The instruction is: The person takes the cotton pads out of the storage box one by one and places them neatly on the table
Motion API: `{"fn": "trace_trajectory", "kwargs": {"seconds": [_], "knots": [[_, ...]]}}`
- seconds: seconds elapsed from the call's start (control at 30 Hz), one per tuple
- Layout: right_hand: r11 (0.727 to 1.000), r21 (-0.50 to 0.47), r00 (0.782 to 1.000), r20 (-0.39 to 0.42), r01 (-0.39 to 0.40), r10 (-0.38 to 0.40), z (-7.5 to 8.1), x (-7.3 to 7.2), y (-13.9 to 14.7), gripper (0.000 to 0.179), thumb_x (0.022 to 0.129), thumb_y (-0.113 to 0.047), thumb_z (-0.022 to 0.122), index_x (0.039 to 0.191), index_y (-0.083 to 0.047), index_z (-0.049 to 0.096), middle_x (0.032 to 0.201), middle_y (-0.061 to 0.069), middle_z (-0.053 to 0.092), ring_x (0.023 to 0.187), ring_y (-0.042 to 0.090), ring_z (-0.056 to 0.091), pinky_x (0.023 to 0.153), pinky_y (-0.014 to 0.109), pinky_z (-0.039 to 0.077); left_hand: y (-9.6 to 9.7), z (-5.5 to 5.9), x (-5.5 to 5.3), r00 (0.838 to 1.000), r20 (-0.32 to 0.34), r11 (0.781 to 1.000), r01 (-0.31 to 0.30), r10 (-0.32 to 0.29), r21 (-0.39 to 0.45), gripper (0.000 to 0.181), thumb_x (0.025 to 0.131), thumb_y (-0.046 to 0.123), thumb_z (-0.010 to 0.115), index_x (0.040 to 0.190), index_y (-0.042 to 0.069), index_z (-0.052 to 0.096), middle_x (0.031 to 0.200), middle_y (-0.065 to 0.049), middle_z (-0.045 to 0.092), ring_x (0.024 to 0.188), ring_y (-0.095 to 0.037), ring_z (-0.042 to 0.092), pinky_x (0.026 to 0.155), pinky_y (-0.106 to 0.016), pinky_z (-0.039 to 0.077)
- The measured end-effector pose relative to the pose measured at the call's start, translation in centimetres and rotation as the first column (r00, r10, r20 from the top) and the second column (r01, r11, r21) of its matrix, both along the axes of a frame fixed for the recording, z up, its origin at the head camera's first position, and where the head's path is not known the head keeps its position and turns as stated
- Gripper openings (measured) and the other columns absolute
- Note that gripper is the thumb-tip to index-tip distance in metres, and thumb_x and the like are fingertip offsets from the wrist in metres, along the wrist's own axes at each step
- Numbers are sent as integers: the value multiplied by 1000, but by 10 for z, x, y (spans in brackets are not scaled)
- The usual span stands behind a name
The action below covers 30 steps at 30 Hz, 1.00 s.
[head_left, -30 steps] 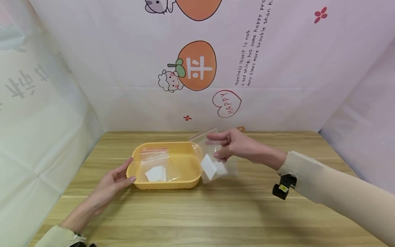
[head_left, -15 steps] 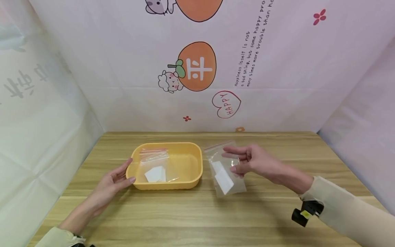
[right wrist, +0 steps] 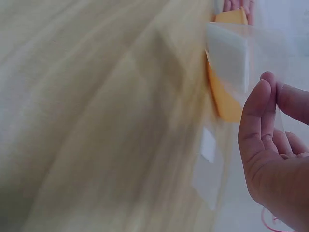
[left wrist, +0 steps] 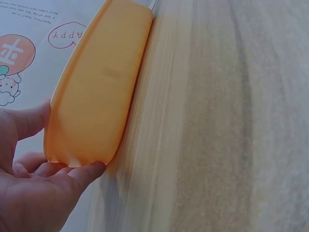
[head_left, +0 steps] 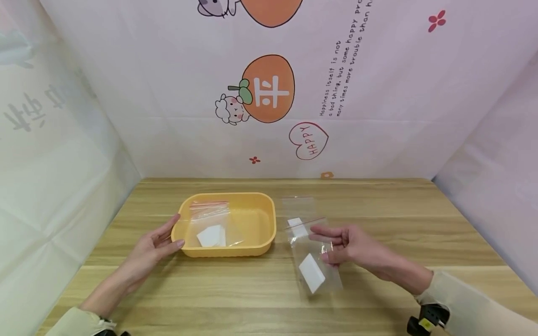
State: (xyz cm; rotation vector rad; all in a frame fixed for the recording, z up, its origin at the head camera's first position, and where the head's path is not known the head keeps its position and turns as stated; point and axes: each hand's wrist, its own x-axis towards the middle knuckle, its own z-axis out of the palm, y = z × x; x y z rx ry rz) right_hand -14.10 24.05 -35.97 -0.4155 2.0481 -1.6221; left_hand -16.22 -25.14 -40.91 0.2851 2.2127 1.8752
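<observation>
i have the left hand [head_left: 149,252] on the left end of the tray [head_left: 252,224], grasping it, thumb and fingers closed about the corner. the tray sits upright on the table [head_left: 210,298]. in its left half lie bags [head_left: 210,217] with red zip lines, overlapping so closely that i can't count them, with white pads [head_left: 213,236] showing through the film.

with the right hand [head_left: 357,249], well to the right of the tray, i'm pinching the held bag [head_left: 307,247] between thumb and fingertips. a white pad [head_left: 312,274] sits in its lower part. my right wrist feed shows it up off the wood. farther back, just right of the tray, the other bag [head_left: 299,212] lies flat, its own white piece [head_left: 297,227] inside; in the head view the held bag covers part of it.

behind the table i see a printed sheet [head_left: 168,116].
</observation>
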Motion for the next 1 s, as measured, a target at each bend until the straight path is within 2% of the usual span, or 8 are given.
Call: {"fn": "trace_trajectory", "kwargs": {"seconds": [0.37,0.8,0.87,0.93,0.97,1.0], "knots": [[1000,-6,999,32,13,-13,-30,5,0,76,90,0,77,156,10,41,157,27,45,77,12,68,73,27,61,-1,-1,-1,1000,1,1000,-4,4,3,84,104,14,68,168,2,14,172,-25,7,155,-44,18,102,-13,42],[998,60,999,-35,-12,14,-40,3,5,73,89,0,79,152,13,44,149,30,52,71,11,67,70,22,57,0,0,1,1000,12,1000,-2,2,9,84,105,15,68,168,4,14,173,-24,7,155,-43,18,101,-13,43],[997,74,999,-39,-10,13,-40,3,5,72,89,0,79,152,13,45,137,32,62,69,11,66,68,22,57,0,0,1,1000,12,1000,-2,2,6,84,105,15,68,168,4,14,173,-24,7,155,-43,18,101,-13,43],[995,101,999,-51,-11,16,-40,3,6,72,88,-2,81,151,12,47,110,30,72,67,12,65,66,22,56,-1,0,1,1000,9,1000,-2,2,6,84,105,15,68,168,3,15,173,-24,7,155,-43,18,101,-13,43],[993,115,998,-59,-14,21,-39,3,6,72,88,-2,81,151,12,48,96,27,72,66,12,64,64,22,56,-1,0,1,1000,9,1000,-3,3,5,84,105,15,68,168,3,14,173,-23,7,155,-43,18,101,-13,43],[992,123,998,-61,-16,24,-39,3,6,73,88,-3,82,151,11,48,95,26,73,65,13,64,64,22,56,-1,0,1,1000,9,1000,-3,3,5,84,105,15,68,168,3,14,173,-23,7,155,-44,18,101,-13,43]]}}
